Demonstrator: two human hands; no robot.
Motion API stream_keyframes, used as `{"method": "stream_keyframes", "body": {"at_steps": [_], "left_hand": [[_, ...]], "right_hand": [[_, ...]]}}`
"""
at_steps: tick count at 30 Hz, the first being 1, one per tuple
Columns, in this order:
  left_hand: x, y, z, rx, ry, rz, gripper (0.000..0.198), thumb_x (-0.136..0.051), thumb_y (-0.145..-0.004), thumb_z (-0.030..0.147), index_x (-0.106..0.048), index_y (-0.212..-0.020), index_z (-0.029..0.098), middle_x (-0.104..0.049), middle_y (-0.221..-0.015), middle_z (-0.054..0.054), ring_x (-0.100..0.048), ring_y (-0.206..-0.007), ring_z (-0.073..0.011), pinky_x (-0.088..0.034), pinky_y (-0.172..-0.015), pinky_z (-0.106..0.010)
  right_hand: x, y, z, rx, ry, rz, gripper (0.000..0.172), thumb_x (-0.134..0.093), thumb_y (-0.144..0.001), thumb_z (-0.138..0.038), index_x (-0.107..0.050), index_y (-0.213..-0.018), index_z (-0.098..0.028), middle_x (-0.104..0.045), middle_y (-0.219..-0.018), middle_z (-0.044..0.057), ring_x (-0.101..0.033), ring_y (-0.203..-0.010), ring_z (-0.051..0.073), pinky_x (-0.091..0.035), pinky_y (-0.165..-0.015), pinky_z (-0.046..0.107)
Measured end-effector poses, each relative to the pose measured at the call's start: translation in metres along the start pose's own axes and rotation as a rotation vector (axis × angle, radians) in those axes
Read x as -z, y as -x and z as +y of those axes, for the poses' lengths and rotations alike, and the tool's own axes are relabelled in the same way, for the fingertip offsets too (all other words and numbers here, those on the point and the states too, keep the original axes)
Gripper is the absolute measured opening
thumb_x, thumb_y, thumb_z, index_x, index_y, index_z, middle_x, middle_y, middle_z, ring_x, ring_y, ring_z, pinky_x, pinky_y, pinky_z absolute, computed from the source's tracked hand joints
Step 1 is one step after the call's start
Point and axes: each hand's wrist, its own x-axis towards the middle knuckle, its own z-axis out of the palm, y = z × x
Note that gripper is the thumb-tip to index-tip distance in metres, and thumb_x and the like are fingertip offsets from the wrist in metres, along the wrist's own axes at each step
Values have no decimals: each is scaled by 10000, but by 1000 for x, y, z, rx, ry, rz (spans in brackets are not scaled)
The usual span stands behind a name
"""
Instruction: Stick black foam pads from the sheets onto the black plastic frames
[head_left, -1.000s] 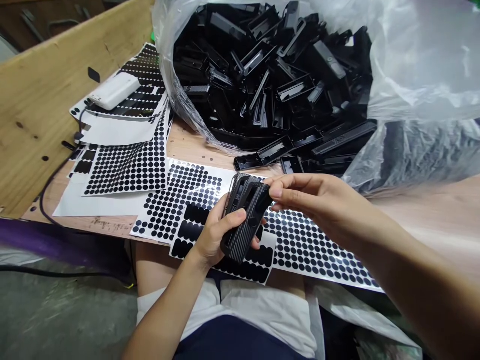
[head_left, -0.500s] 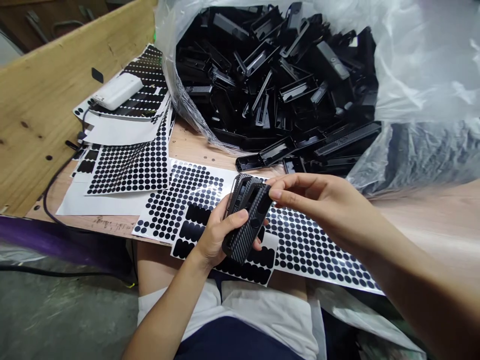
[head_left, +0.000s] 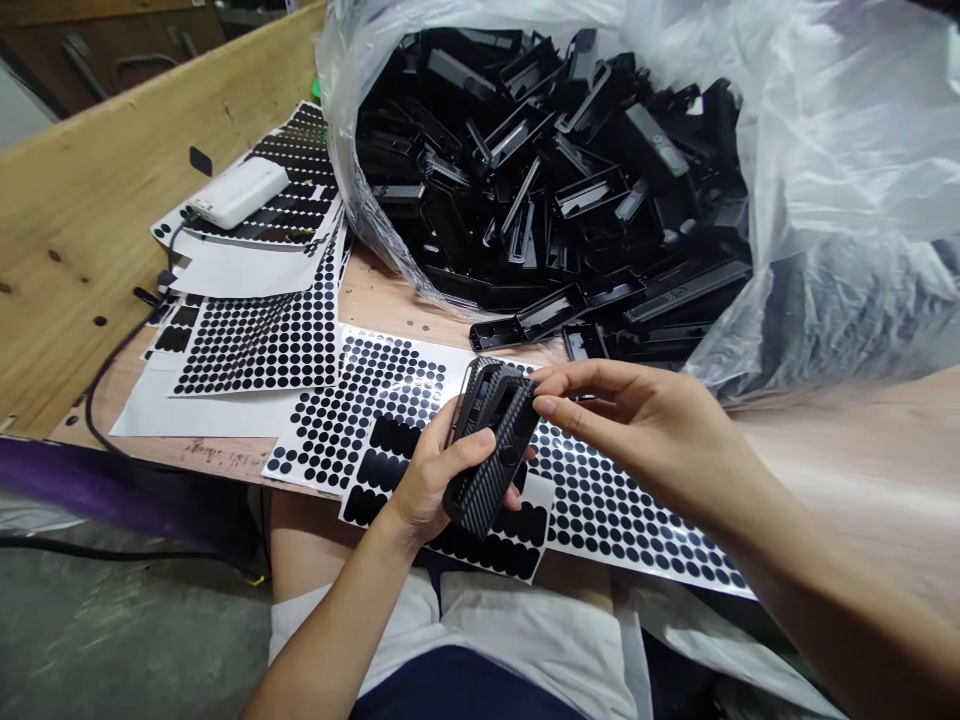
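My left hand point(head_left: 435, 478) is wrapped round a small stack of black plastic casings point(head_left: 491, 455) with a carbon-fibre pattern, thumb on the front one. The casings are tilted, with oval recesses along the face. My right hand point(head_left: 607, 400) meets the upper right corner of the front casing with thumb and forefinger pinched together; whether a small piece is between the fingertips is hidden. Under the hands lie a sheet of black round stickers point(head_left: 637, 505) and a smaller sheet of black rounded stickers point(head_left: 525, 545).
A big clear plastic bag point(head_left: 817, 180) full of black casings point(head_left: 525, 130) lies open at the back. More dotted sticker sheets point(head_left: 262, 340) are piled on the left, with a white power bank point(head_left: 244, 190) and its cable on top. A wooden board point(head_left: 135, 190) edges the table's left side.
The view has shifted slightly. Both hands keep nearly the same hold, with the right fingertips still at the upper corner of the front casing.
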Motion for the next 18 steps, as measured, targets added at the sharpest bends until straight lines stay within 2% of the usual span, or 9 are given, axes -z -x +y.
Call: {"method": "stream_keyframes", "body": {"at_steps": [6, 8, 11, 12, 14, 15, 16, 17, 18], "left_hand": [[1, 0, 0, 13, 2, 23, 605, -807, -795, 465, -496, -1214, 160, -739, -862, -66, -709, -522, -166, -548, -499, -219], [0, 0, 0, 13, 3, 40, 613, -817, -783, 474, -499, -1203, 159, -735, -850, -64, -706, -518, -165, -542, -492, -214], [0, 1, -3, -10, 2, 88, 601, -812, -783, 492, -516, -1182, 153, -732, -845, -68, -698, -511, -156, -531, -491, -209], [1, 2, -6, -12, 6, 94, 616, -812, -778, 506, -516, -1190, 156, -731, -844, -69, -695, -507, -157, -518, -479, -206], [5, 3, -12, -9, 2, 95, 680, -820, -762, 511, -500, -1253, 165, -734, -852, -73, -678, -487, -157, -478, -445, -203], [10, 2, -16, -26, 0, 115, 726, -815, -765, 508, -477, -1312, 169, -734, -842, -71, -670, -479, -159, -468, -444, -210], [15, 0, -20, -24, -19, 127, 772, -808, -779, 495, -441, -1375, 173, -736, -846, -71, -680, -503, -173, -493, -481, -239], [20, -2, -23, -27, -42, 147, 819, -803, -786, 489, -405, -1433, 185, -740, -853, -71, -701, -555, -188, -519, -541, -262], [26, -4, -25, -71, -71, 167, 854, -821, -770, 463, -399, -1460, 191, -745, -866, -74, -731, -652, -206, -542, -632, -280]], "right_hand": [[-2, 4, 2, 73, 129, 10, 313, -726, -876, -512, -749, -907, -202, -775, -922, 75, -735, -858, 249, -617, -810, 402], [-6, 5, 4, 161, 210, 73, 254, -694, -911, -469, -739, -908, -219, -758, -1046, 98, -725, -998, 284, -610, -875, 447], [-18, 8, 9, 282, 287, 286, 240, -687, -910, -442, -726, -1056, -254, -652, -1332, 124, -619, -1260, 330, -574, -982, 515], [-23, 9, 13, 271, 233, 306, 333, -697, -895, -457, -699, -1171, -270, -630, -1379, 123, -619, -1267, 327, -600, -945, 489], [-31, 10, 29, 138, 30, 158, 493, -707, -874, -498, -639, -1320, -301, -669, -1362, 106, -695, -1162, 294, -648, -821, 390], [-34, 9, 40, 71, -43, 148, 495, -682, -878, -534, -657, -1307, -288, -690, -1341, 109, -711, -1137, 294, -648, -816, 371], [-37, 7, 54, 23, -97, 194, 497, -661, -873, -578, -695, -1257, -264, -710, -1309, 114, -713, -1130, 300, -641, -823, 354], [-39, 4, 69, -22, -136, 229, 506, -661, -849, -623, -742, -1159, -231, -755, -1193, 120, -732, -1064, 305, -637, -789, 336], [-41, 1, 85, -71, -155, 306, 531, -667, -799, -681, -774, -1017, -208, -789, -962, 109, -757, -874, 293, -629, -681, 319]]}}
